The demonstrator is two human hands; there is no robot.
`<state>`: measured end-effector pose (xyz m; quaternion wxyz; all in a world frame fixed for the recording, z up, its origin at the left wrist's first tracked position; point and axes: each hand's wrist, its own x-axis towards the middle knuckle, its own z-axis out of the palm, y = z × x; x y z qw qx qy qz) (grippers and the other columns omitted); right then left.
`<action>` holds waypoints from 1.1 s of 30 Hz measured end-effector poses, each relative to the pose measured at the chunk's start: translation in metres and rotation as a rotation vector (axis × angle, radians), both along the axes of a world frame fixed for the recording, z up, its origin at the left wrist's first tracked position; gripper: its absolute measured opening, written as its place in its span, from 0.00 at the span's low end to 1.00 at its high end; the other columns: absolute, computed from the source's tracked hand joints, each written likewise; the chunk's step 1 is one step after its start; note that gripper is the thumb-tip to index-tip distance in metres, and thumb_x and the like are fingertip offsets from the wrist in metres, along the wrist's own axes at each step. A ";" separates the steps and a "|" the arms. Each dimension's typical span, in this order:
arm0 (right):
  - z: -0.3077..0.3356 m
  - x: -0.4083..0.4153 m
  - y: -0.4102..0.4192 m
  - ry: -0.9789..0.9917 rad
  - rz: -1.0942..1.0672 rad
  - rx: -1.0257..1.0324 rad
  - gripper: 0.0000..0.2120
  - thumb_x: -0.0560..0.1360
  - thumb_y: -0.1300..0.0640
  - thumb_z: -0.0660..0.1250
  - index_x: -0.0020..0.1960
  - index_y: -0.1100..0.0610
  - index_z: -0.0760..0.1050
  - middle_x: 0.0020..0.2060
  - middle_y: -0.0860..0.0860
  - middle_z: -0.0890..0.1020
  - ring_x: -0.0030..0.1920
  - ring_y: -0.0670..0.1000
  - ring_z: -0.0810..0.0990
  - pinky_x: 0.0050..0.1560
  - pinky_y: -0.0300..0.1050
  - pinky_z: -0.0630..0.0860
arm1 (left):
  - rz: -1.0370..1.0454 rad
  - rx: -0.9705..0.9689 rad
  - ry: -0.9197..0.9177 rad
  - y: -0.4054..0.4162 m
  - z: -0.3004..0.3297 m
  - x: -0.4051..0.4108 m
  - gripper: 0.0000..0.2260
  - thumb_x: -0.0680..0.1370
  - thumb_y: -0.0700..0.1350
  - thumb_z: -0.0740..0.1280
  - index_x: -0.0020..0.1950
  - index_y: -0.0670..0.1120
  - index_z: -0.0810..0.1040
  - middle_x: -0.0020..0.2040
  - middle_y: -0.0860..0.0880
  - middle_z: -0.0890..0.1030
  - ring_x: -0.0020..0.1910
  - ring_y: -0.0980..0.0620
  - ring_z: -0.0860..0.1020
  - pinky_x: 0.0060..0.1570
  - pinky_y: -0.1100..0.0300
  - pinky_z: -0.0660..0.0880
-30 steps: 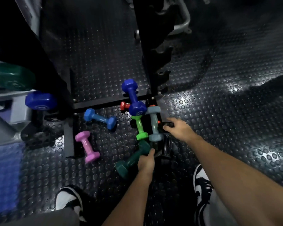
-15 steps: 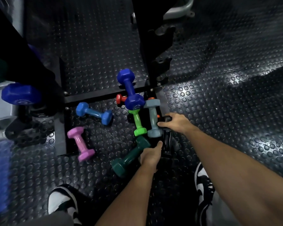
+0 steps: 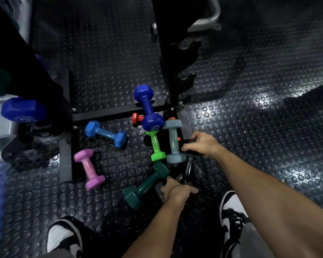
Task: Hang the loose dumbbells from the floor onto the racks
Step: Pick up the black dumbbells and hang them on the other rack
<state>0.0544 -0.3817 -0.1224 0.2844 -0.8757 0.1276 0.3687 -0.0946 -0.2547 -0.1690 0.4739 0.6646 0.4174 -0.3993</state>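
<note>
Both hands are down among the loose dumbbells on the studded rubber floor (image 3: 250,146). The right hand (image 3: 201,144) curls its grip round the far end of a black dumbbell (image 3: 189,168), and the left hand (image 3: 177,189) grips near its near end, just right of the dark green dumbbell (image 3: 145,185); whether the left hand holds the same black piece or another I cannot tell. To the left lie the grey-blue dumbbell (image 3: 173,141), lime green dumbbell (image 3: 156,146), royal blue dumbbell (image 3: 148,108), light blue dumbbell (image 3: 105,134), pink dumbbell (image 3: 89,168) and a small red one (image 3: 136,117), partly hidden. The black rack post (image 3: 168,53) with its hooks stands just far of them.

The black one looks like rigid, dense metal, probably heavier and slicker than the coated ones. Take it by the narrow middle handle; the heads then stop it sliding.
</note>
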 end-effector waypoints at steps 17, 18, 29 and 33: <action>0.080 0.105 -0.049 -0.255 -0.371 0.295 0.23 0.61 0.44 0.81 0.43 0.52 0.71 0.39 0.55 0.83 0.35 0.55 0.82 0.29 0.48 0.75 | -0.190 0.001 -0.726 0.024 0.060 0.110 0.42 0.64 0.45 0.84 0.72 0.47 0.65 0.66 0.52 0.67 0.63 0.55 0.70 0.57 0.68 0.74; 0.082 0.113 -0.053 -0.251 -0.368 0.296 0.23 0.62 0.44 0.81 0.44 0.52 0.72 0.40 0.56 0.84 0.36 0.56 0.82 0.30 0.48 0.76 | -0.194 0.005 -0.752 0.020 0.058 0.117 0.39 0.64 0.45 0.84 0.70 0.48 0.67 0.65 0.51 0.70 0.62 0.55 0.72 0.62 0.62 0.75; 0.031 0.157 -0.072 -0.381 -0.628 0.529 0.24 0.74 0.38 0.74 0.62 0.52 0.80 0.49 0.52 0.85 0.43 0.50 0.83 0.41 0.42 0.78 | 0.037 -0.270 -0.689 -0.007 0.036 0.188 0.29 0.60 0.59 0.83 0.56 0.51 0.81 0.50 0.50 0.87 0.50 0.50 0.86 0.53 0.46 0.83; 0.001 0.186 -0.065 -0.485 -0.708 0.511 0.27 0.72 0.41 0.75 0.64 0.56 0.80 0.52 0.53 0.87 0.52 0.53 0.87 0.52 0.50 0.85 | 0.121 -0.390 -0.680 -0.022 0.033 0.205 0.16 0.72 0.52 0.78 0.56 0.45 0.84 0.49 0.48 0.88 0.49 0.48 0.87 0.52 0.50 0.84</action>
